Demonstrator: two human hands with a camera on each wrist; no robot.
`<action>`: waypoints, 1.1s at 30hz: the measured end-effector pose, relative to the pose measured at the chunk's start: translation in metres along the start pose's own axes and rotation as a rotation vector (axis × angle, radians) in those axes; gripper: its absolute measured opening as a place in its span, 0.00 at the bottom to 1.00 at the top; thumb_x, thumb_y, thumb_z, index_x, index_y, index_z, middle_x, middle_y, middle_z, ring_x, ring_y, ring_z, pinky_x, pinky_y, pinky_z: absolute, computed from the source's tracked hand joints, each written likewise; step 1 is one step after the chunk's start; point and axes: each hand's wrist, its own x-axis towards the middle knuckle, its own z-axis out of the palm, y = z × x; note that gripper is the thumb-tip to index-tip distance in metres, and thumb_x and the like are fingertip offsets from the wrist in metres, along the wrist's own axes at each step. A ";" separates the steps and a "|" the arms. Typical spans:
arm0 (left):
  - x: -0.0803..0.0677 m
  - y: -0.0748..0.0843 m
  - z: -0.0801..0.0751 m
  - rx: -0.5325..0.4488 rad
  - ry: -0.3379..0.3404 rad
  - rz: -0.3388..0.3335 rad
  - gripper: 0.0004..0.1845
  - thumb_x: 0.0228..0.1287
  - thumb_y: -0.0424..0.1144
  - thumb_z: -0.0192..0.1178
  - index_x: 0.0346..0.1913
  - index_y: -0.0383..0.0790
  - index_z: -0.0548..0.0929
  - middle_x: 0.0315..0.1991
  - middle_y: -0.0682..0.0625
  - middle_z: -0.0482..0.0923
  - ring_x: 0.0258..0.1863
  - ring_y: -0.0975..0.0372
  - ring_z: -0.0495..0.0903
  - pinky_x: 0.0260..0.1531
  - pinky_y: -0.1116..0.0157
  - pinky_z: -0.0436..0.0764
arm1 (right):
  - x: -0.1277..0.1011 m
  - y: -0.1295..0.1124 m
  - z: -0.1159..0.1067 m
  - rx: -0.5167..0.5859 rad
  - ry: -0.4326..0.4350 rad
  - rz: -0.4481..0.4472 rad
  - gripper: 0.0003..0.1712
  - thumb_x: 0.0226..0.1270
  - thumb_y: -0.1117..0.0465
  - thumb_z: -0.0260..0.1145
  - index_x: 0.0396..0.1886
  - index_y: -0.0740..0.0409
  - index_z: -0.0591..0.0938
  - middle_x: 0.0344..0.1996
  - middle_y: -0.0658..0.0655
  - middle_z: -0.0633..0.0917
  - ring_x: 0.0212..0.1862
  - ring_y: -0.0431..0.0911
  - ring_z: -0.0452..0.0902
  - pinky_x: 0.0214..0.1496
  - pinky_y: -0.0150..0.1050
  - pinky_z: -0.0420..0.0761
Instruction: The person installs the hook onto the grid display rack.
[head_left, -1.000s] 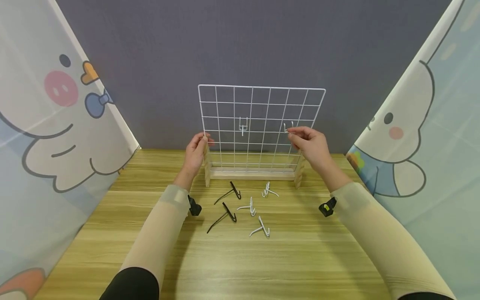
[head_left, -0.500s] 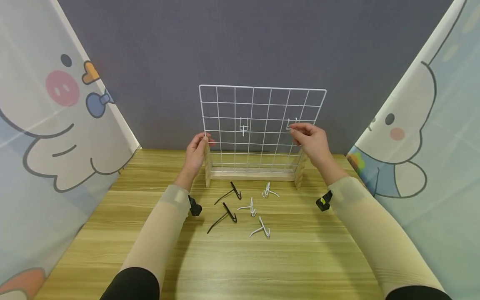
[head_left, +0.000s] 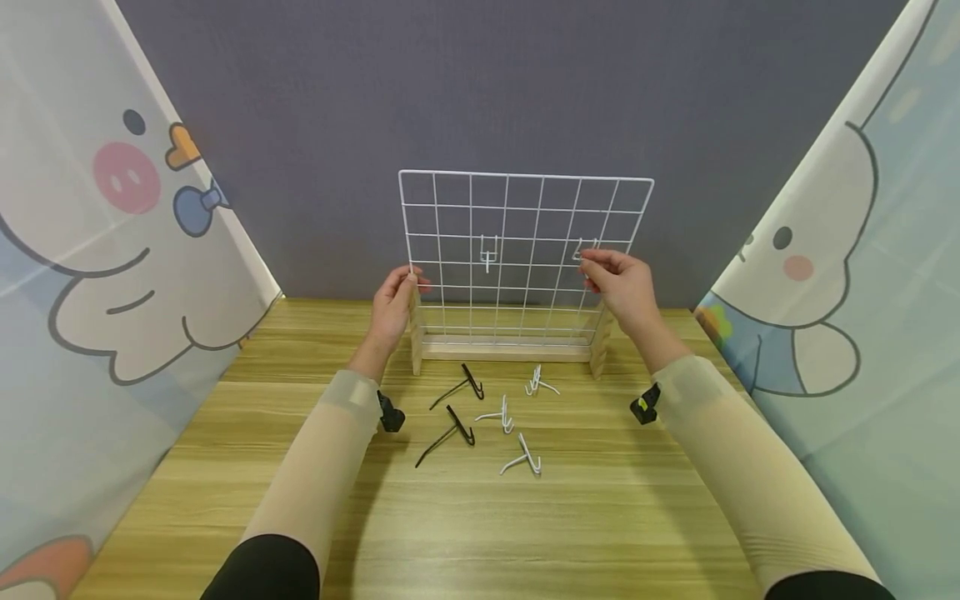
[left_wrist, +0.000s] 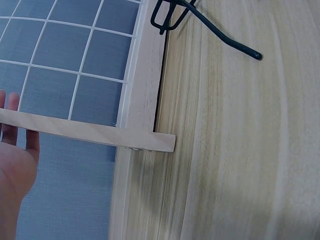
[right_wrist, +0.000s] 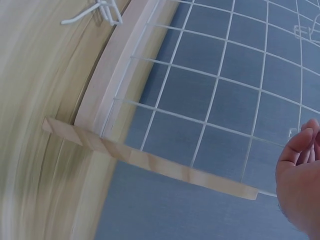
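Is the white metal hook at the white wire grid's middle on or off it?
On: the white metal hook hangs from the white wire grid, with nothing else supporting it.

A plain dark grey wall (head_left: 525, 92) rises behind the far edge of the bench (head_left: 600, 517), whose yellowish top has streaky wood grain. Pale cloths printed with white, pink-cheeked cartoon figures line its left edge (head_left: 82, 467) and right edge (head_left: 885, 467), while soft light leaves a faint sheen toward the near edge.

Grey backdrop (head_left: 525, 92) beyond a wooden table (head_left: 585, 500), cartoon sheets (head_left: 97, 250) (both pale) either side.
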 end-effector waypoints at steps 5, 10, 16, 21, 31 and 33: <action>0.001 -0.002 0.000 0.001 0.006 0.003 0.19 0.89 0.38 0.50 0.66 0.23 0.76 0.41 0.62 0.87 0.50 0.60 0.89 0.58 0.67 0.81 | 0.000 0.003 -0.001 0.002 0.007 -0.010 0.17 0.81 0.61 0.70 0.61 0.66 0.87 0.33 0.40 0.91 0.31 0.33 0.84 0.38 0.25 0.84; 0.001 -0.001 0.000 -0.003 -0.003 0.008 0.19 0.89 0.38 0.50 0.66 0.24 0.76 0.42 0.62 0.86 0.48 0.65 0.88 0.60 0.67 0.82 | 0.000 0.003 -0.002 -0.006 0.002 -0.008 0.20 0.81 0.61 0.69 0.65 0.69 0.85 0.34 0.41 0.91 0.32 0.34 0.83 0.38 0.25 0.85; -0.001 0.000 0.001 -0.013 -0.003 0.015 0.18 0.89 0.36 0.49 0.66 0.23 0.77 0.42 0.62 0.87 0.45 0.68 0.87 0.60 0.66 0.82 | -0.003 0.004 -0.004 -0.031 -0.019 -0.010 0.23 0.83 0.58 0.69 0.68 0.68 0.83 0.37 0.43 0.91 0.33 0.35 0.82 0.38 0.26 0.84; -0.002 0.001 0.002 -0.017 -0.003 0.014 0.20 0.89 0.36 0.49 0.67 0.21 0.74 0.41 0.61 0.87 0.45 0.68 0.87 0.57 0.69 0.82 | -0.008 0.006 -0.005 -0.033 -0.025 -0.030 0.23 0.84 0.56 0.67 0.69 0.65 0.83 0.36 0.40 0.89 0.30 0.36 0.82 0.34 0.29 0.83; -0.001 0.001 0.003 -0.014 0.001 0.017 0.20 0.89 0.36 0.49 0.67 0.19 0.74 0.41 0.61 0.87 0.45 0.68 0.87 0.69 0.50 0.79 | -0.012 0.011 -0.004 -0.005 0.012 -0.061 0.19 0.85 0.57 0.66 0.67 0.60 0.85 0.37 0.45 0.92 0.27 0.38 0.83 0.33 0.33 0.84; -0.001 0.000 0.002 -0.008 0.005 0.017 0.20 0.89 0.36 0.49 0.66 0.20 0.74 0.41 0.61 0.87 0.46 0.65 0.88 0.69 0.50 0.79 | -0.014 0.011 -0.005 -0.001 0.018 -0.059 0.19 0.85 0.56 0.66 0.67 0.59 0.85 0.38 0.46 0.92 0.27 0.39 0.84 0.32 0.32 0.83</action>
